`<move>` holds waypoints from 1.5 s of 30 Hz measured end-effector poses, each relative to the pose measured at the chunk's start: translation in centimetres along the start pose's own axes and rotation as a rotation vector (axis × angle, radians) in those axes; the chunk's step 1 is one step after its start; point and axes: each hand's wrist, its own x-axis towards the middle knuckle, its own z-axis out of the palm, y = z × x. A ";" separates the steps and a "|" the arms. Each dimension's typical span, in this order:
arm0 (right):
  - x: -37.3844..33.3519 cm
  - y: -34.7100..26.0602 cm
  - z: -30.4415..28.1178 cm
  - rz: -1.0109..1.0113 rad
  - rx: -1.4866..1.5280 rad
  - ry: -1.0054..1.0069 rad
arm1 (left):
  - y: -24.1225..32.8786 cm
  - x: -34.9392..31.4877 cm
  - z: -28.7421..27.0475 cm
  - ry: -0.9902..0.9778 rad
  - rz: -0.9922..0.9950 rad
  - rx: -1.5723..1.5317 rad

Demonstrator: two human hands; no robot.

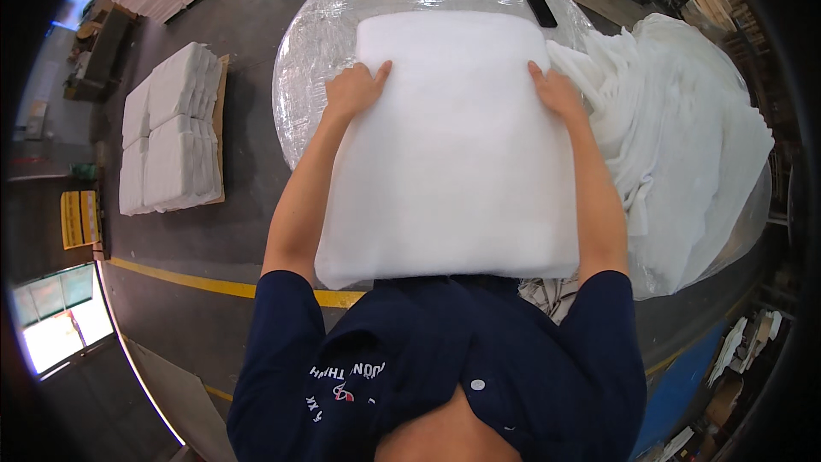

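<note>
A thick white padding sheet (453, 150), soft and roughly rectangular with rounded corners, spans the space in front of my body. My left hand (357, 90) grips its left edge near the far corner, thumb on top and fingers curled at the side. On the opposite edge, at about the same height, my right hand (558, 92) holds it with the thumb lying over the top. The fingers under the sheet are partly hidden. Beneath its far part is a surface wrapped in clear plastic film (312, 43).
A black phone (540, 10) lies on the film at the far right. To the right spreads a heap of loose white padding (684, 145). Stacked white pads (171, 133) stand on a pallet at left. A yellow floor line (184, 279) crosses behind my left arm.
</note>
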 end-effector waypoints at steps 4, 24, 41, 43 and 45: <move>-1.1 1.8 0.4 0.006 0.055 0.036 | -1.4 -1.6 0.7 0.062 -0.078 -0.066; -16.6 9.3 1.5 0.035 0.441 0.187 | -9.5 -18.4 2.5 0.067 -0.140 -0.803; -28.8 9.2 4.6 0.376 0.089 0.437 | -9.5 -25.0 4.2 0.273 0.012 -0.498; -31.0 8.9 7.1 0.400 0.151 0.533 | -8.2 -26.9 4.3 0.443 0.129 -0.285; -30.0 8.4 9.1 0.409 0.320 0.501 | -6.5 -28.6 4.6 0.387 0.263 -0.237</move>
